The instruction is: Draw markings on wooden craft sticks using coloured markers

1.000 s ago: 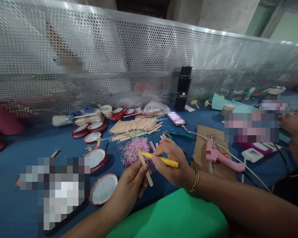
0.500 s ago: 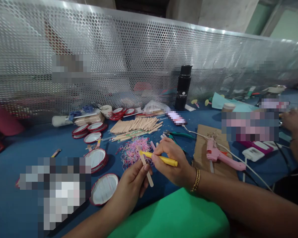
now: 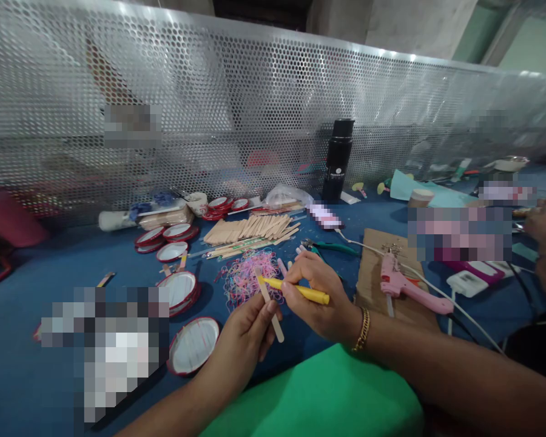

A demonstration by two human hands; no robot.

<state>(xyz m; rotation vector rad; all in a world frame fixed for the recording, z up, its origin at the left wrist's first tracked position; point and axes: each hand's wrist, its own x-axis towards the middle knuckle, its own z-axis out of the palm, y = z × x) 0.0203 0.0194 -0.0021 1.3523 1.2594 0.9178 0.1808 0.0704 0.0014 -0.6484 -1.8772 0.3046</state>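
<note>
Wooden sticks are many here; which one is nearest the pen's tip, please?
The stick held in the left hand; the piled sticks lie farther back, untouched.

The left hand (image 3: pixel 248 328) pinches, the right hand (image 3: pixel 325 281) curled gripping beside it

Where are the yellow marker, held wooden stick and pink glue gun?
Yellow marker (image 3: pixel 313 294): head view, its barrel.
Held wooden stick (image 3: pixel 264 290): head view, upper part.
Pink glue gun (image 3: pixel 397 284): head view, its body.

Perforated screen (image 3: pixel 277 109), apparently concrete wall (image 3: pixel 407 29)
</note>
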